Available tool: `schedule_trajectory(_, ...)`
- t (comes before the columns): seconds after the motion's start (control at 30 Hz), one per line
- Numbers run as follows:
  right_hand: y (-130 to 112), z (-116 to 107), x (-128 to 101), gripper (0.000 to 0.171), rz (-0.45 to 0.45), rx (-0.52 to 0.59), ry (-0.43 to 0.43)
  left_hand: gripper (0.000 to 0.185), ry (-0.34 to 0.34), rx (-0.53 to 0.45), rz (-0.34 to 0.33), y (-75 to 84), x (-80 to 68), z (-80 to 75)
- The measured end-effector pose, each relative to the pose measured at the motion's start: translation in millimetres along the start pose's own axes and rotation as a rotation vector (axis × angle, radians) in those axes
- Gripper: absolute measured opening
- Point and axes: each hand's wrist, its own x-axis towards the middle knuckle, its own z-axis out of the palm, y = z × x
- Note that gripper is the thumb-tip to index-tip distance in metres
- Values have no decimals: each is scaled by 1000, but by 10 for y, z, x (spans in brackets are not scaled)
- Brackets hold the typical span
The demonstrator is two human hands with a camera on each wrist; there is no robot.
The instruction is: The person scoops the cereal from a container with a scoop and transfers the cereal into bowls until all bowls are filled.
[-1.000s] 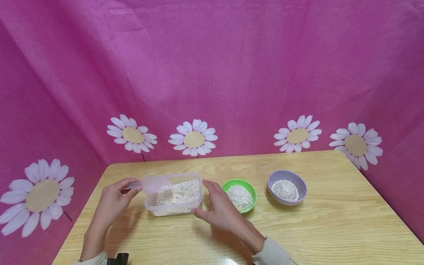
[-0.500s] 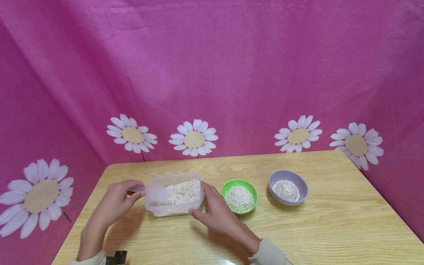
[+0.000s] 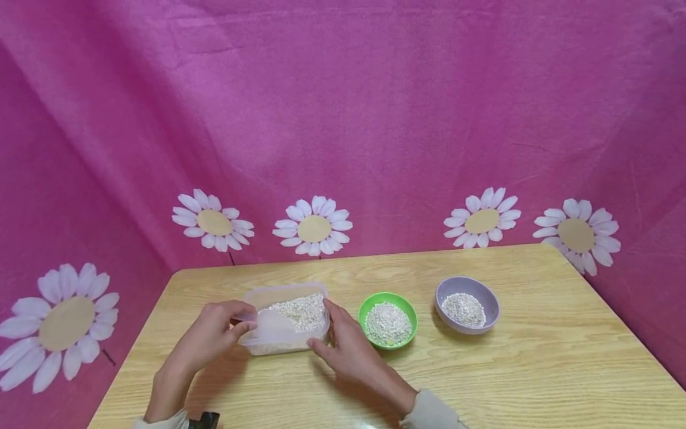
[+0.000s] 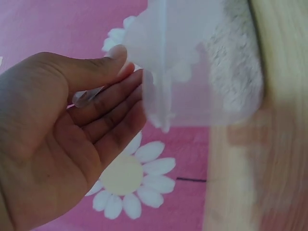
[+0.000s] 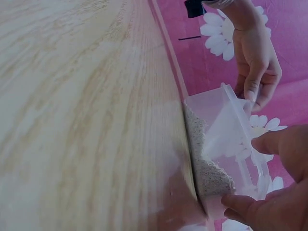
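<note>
My left hand (image 3: 206, 336) pinches the handle of a translucent scoop (image 3: 273, 329) between thumb and fingers. The scoop's bowl is down inside a clear plastic container (image 3: 284, 347), at its left part, against pale oat-like flakes (image 3: 308, 310). In the right wrist view the flakes slope unevenly behind the clear wall. My right hand (image 3: 351, 347) holds the container's right end, thumb on the near side and fingers at the far side. Just right of that hand stands a green bowl (image 3: 396, 297) with a heap of the same flakes.
A purple bowl (image 3: 490, 305), also holding flakes, stands farther right on the wooden table (image 3: 546, 357). Behind and to the left hangs a pink cloth (image 3: 375, 131) with white flowers, close to the table's back edge. A black piece (image 3: 206, 420) sits at my left wrist.
My left hand has moved right and slightly nearer, and the scoop has gone from above the container's left rim down into it. My right hand stays at the container's right end.
</note>
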Motion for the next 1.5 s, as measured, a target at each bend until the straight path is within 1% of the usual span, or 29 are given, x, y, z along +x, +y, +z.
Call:
schedule_trajectory(0.2,-18,40,4,78,22,42,33,8,-4,-74,1,21,49,152)
schedule_trajectory(0.33,-35,47,2,78,38,61,40,5,21,-115,11,41,86,276)
schedule_trajectory(0.47,-35,35,0,77,38,49,46,7,44,-151,33,64,129,416)
schedule_trajectory(0.53,-26,25,2,77,36,38,51,8,47,-171,29,73,147,461)
schedule_trajectory(0.63,-16,11,3,77,39,44,49,9,44,-195,9,76,157,484)
schedule_trajectory(0.8,-2,13,-6,75,61,70,27,8,25,-210,-7,56,141,475)
schedule_trajectory(0.93,-1,13,-8,76,66,73,16,9,45,-220,-32,38,123,438)
schedule_trajectory(1.07,-8,-8,-8,80,60,64,20,11,111,-229,-64,-1,110,387)
schedule_trajectory(1.23,-21,-46,-8,84,28,45,33,13,205,-251,-132,-79,78,307)
schedule_trajectory(1.3,-35,-60,-11,85,19,42,40,16,242,-272,-147,-114,58,265)
schedule_trajectory(1.5,-75,-94,-28,87,4,27,58,16,345,-314,-139,-197,0,167)
